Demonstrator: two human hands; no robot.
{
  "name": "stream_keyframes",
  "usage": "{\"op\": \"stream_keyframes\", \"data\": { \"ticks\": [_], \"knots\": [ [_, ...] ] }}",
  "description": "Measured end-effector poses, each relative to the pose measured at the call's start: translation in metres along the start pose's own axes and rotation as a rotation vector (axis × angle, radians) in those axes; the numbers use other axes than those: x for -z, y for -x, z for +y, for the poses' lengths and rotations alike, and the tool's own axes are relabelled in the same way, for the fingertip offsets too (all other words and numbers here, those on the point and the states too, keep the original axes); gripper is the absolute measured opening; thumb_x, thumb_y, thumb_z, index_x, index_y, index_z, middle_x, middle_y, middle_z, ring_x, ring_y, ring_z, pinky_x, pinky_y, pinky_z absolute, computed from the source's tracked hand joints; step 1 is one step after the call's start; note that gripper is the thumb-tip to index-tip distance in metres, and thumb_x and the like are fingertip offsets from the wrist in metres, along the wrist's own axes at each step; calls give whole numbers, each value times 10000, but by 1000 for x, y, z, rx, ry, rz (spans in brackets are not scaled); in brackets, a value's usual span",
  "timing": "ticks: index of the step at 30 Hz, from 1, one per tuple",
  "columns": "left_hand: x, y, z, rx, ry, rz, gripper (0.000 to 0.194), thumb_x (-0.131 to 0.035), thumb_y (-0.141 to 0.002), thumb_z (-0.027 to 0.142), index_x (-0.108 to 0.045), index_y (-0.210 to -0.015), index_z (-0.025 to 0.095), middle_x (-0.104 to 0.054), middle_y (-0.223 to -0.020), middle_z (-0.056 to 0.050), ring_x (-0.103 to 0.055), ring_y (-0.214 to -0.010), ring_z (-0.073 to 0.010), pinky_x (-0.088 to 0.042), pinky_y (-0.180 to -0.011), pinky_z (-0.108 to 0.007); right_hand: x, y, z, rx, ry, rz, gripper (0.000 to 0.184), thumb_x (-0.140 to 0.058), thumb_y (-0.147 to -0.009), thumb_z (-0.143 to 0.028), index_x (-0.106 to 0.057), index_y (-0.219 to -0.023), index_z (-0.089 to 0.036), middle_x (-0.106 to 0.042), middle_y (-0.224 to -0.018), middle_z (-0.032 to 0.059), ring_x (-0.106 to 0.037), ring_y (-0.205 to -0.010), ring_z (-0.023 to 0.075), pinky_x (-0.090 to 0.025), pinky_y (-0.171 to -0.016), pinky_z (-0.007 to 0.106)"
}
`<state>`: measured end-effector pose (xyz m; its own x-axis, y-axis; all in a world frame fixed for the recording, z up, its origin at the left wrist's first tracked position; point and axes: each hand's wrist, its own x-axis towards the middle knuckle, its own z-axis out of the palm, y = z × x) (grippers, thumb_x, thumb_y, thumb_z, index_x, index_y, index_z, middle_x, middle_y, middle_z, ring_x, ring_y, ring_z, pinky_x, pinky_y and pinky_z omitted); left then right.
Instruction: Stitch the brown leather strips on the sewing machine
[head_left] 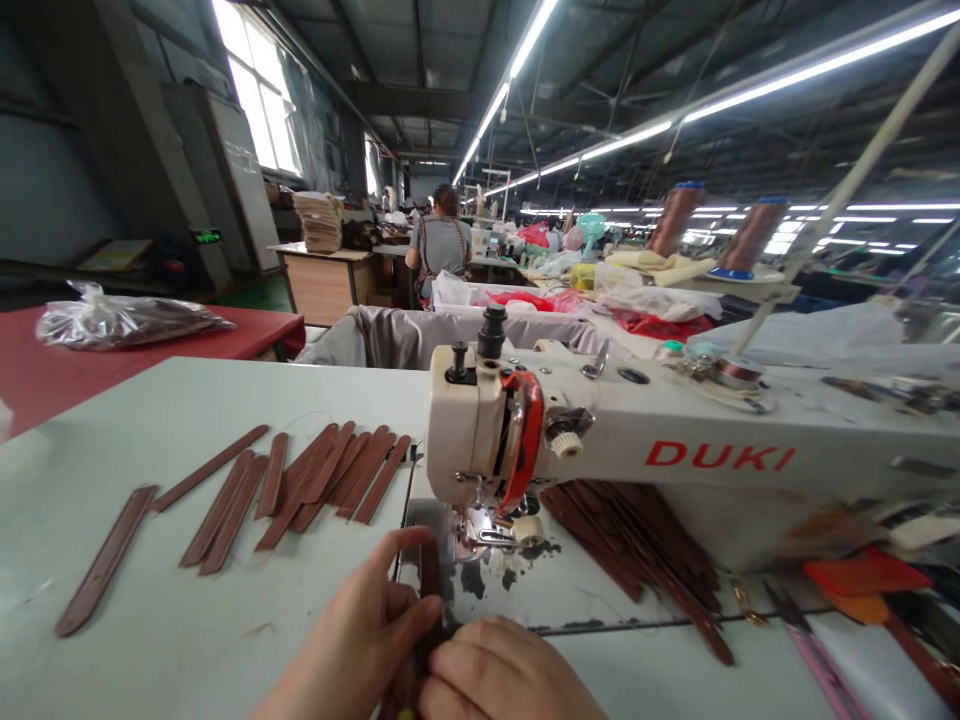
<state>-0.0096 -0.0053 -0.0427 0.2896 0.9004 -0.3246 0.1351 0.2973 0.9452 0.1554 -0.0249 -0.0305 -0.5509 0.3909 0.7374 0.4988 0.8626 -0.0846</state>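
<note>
My left hand (360,635) and my right hand (499,675) are closed side by side on a narrow brown leather strip (430,575) at the bottom middle. The strip runs away from me to the presser foot (480,530) of a white sewing machine (675,450) marked DUKI. My left thumb presses the strip's left edge. My right fingers are curled against its near part. Several finished brown strips (315,485) lie fanned on the table to the left. A heap of more brown strips (637,545) lies under the machine arm on the right.
Pink-handled scissors (810,650) and an orange object (862,578) lie at the right front. A plastic bag (120,320) rests on a red table at the left. Two brown thread cones (750,235) stand behind the machine. A person (442,245) sits with their back to me further away.
</note>
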Motion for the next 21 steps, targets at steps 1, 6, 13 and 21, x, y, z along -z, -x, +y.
{"op": "stream_keyframes", "data": {
  "ticks": [1, 6, 13, 21],
  "knots": [
    [2, -1, 4, -10, -108, -9, 632, -541, -795, 520, -349, -1296, 186, -463, -503, 94, -434, -301, -143, -324, -276, -203, 2, 2, 3, 15, 1, -40, 479, -266, -1026, -160, -623, -706, -172, -605, -609, -1, -565, -576, 117, -475, -562, 225],
    [19, -2, 27, -586, -990, 211, 250, -402, -884, 264, -631, -929, 174, -628, -677, -60, -636, -594, -224, -528, -536, -317, 5, 9, 17, 32, 86, -89, 484, -270, -1019, -156, -651, -720, -167, -614, -610, 4, -551, -562, 134, -461, -512, 247],
    [12, -7, 13, -1181, -1177, 114, 541, -386, -756, 12, -509, -1264, 153, -666, -1186, -78, -625, -1097, -170, -481, -998, -247, -3, 20, 29, -8, 104, -163, 375, -348, -963, -103, -669, -776, -160, -657, -665, 32, -600, -631, 158, -505, -586, 258],
    [6, -15, 26, -1170, -1188, 132, 500, -358, -743, 0, -529, -1196, 126, -705, -1069, -82, -677, -977, -158, -485, -982, -230, -19, 41, 38, -98, 44, -78, 265, -438, -915, -121, -689, -841, -167, -676, -700, 43, -634, -646, 157, -538, -629, 238]
  ]
}}
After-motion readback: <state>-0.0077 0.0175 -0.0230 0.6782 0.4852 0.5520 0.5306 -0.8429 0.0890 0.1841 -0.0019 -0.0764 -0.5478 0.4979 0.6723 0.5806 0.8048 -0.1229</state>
